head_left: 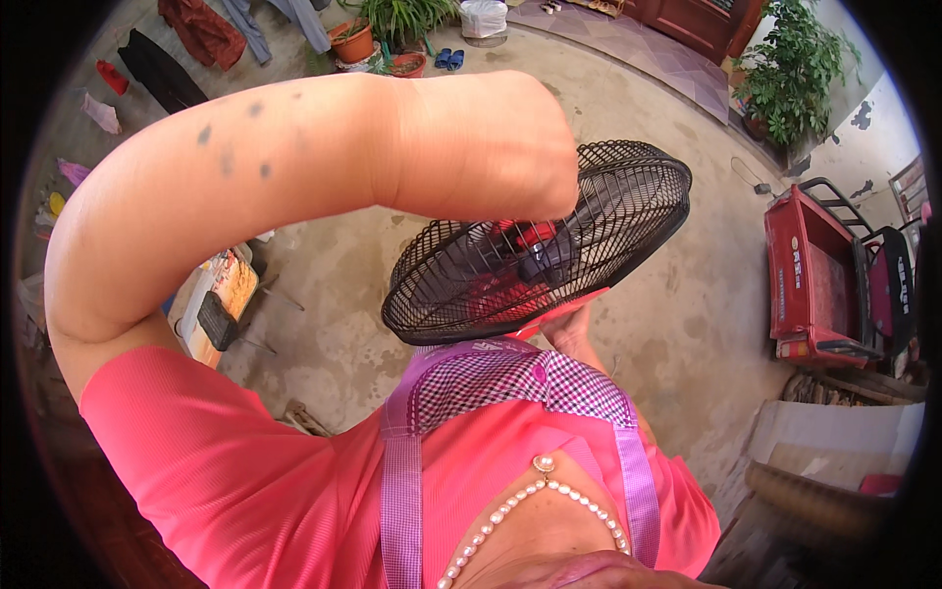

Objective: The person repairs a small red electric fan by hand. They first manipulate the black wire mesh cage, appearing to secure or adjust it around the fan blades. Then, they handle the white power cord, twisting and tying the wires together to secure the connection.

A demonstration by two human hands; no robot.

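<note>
A fan [628,211] with a black wire cage and red and black parts at its centre is tilted in front of my chest. My left arm reaches across from the left. My left hand [491,147] is over the far rim of the cage, its back toward me and its fingers hidden from view. Below the near rim, my right hand [567,329] holds the fan by its red part [564,312], and the cage partly covers that hand. I wear a purple checked apron [481,393] over a pink top.
On the left stands a small table [228,294] with things on it; clothes [201,34] hang beyond. Potted plants [407,20] and blue slippers [449,59] are at the back. A red cart [810,275] stands at right, near a leafy plant [795,74]. Concrete floor [687,393] lies between.
</note>
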